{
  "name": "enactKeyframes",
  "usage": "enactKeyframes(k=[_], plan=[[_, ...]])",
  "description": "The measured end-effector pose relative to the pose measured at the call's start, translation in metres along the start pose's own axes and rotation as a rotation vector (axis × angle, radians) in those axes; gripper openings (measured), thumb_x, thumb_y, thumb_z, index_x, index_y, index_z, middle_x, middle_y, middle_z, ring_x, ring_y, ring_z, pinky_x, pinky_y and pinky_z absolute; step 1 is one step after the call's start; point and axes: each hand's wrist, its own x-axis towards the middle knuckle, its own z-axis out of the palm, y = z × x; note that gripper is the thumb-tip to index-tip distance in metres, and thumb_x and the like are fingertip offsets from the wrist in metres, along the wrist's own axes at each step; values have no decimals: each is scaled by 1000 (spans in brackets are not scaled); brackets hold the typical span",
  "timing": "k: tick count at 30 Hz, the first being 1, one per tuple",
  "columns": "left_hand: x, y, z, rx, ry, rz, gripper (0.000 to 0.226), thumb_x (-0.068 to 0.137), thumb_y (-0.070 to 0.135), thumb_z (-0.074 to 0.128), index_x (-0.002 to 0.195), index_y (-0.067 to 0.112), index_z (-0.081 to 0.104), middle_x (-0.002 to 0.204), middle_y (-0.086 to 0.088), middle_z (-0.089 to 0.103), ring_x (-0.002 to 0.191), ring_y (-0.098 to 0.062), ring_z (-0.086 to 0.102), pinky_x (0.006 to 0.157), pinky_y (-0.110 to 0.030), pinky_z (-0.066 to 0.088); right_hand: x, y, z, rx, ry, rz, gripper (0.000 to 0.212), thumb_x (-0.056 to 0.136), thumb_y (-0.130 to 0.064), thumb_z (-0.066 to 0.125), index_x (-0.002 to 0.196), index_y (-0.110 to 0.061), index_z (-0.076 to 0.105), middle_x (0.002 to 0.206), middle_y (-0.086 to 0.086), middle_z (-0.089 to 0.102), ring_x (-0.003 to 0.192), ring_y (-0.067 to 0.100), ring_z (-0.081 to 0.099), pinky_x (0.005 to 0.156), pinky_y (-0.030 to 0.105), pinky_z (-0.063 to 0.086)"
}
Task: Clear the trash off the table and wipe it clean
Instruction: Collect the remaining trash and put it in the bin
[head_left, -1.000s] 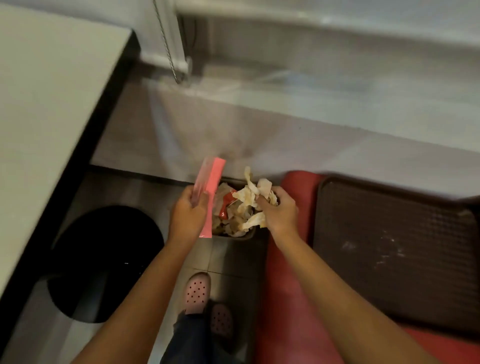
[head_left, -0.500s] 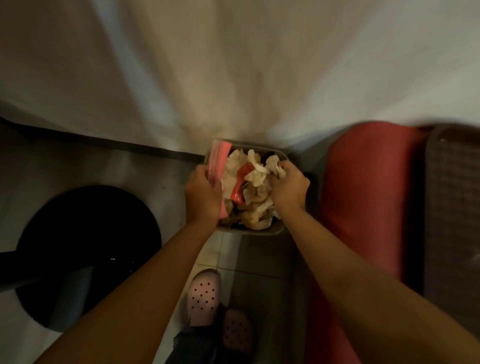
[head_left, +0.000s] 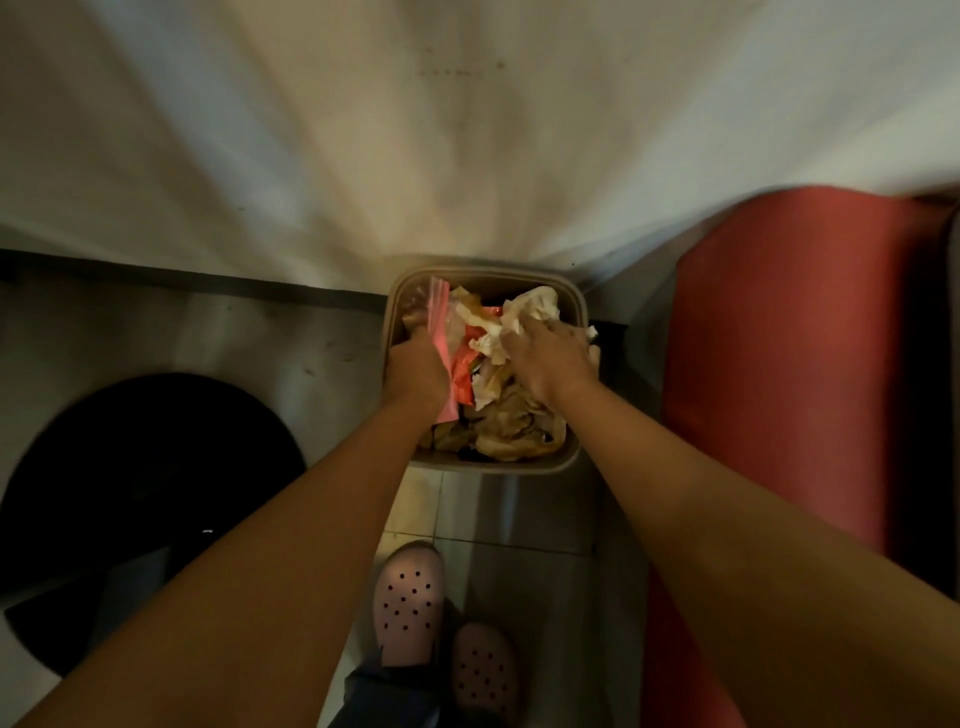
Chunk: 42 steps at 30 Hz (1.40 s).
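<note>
The trash-dumping step is finishing, I judge: the left grip (head_left: 415, 371) is clutching a flat pink packet (head_left: 441, 332) inside the waste bin (head_left: 493, 466), while the right grip (head_left: 548, 358) is lying on crumpled napkins (head_left: 530, 312) beneath it, clutching or merely pressing I cannot tell, so next both need releasing.

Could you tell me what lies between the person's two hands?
In the head view, crumpled napkins and a red wrapper lie between the left hand, gripping a pink packet, and the right hand.
</note>
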Motion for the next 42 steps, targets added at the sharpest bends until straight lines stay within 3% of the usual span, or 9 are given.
enactKeyframes(k=[2,4,10,16,20,26,29,36,42], plan=[[-3,2,-3,2,-14,1,31,100,18,36,126,2,44,110,-16,58,92,-29,59,69,-27,49,-4,-1,-6,19,-9,13,47,98,-39,24,143,-25,29,150,8,28,137,34,18,109,46,15],[-10,7,-8,-25,-9,6,33,101,23,34,125,2,44,107,-15,57,86,-23,56,66,-29,44,-13,-4,-15,91,28,34,45,99,-37,25,142,-23,32,146,11,34,134,33,23,107,44,20],[-42,16,-31,91,-27,25,45,100,28,36,137,3,36,132,-18,41,112,-30,51,88,-33,45,-47,-14,-40,203,100,7,43,100,-29,31,140,-13,36,138,16,39,124,33,40,94,37,38],[-88,28,-63,68,2,17,36,99,25,39,126,3,48,120,-18,49,104,-29,54,88,-39,49,-94,-23,-69,270,99,-2,40,99,-25,36,136,-10,41,136,16,40,119,32,44,93,37,39],[-123,47,-90,77,-23,67,33,97,21,41,125,8,51,117,-16,52,98,-27,56,80,-36,48,-131,-31,-98,254,60,-45,39,97,-24,41,132,-7,45,132,17,41,116,33,46,93,38,40],[-188,90,-142,99,-34,200,42,98,21,40,140,22,38,132,-11,46,107,-27,54,91,-37,47,-190,-44,-153,254,106,-83,32,96,-29,43,121,-13,53,122,11,50,112,30,51,93,37,42],[-222,116,-174,84,7,262,39,99,20,36,139,17,40,141,-9,40,125,-24,43,100,-32,35,-224,-55,-188,293,167,-137,23,95,-26,45,107,-14,61,114,9,59,104,27,57,83,29,43],[-317,152,-249,-82,125,356,37,97,19,43,133,11,46,135,-10,46,118,-24,50,99,-33,39,-314,-95,-275,305,246,-327,23,94,-25,48,105,-11,63,107,9,64,98,25,58,79,27,40],[-383,152,-309,-205,268,469,36,96,15,43,132,9,47,132,-10,49,119,-21,49,100,-28,35,-382,-139,-295,387,281,-494,17,93,-25,51,97,-14,63,88,2,60,84,20,58,77,28,43]])
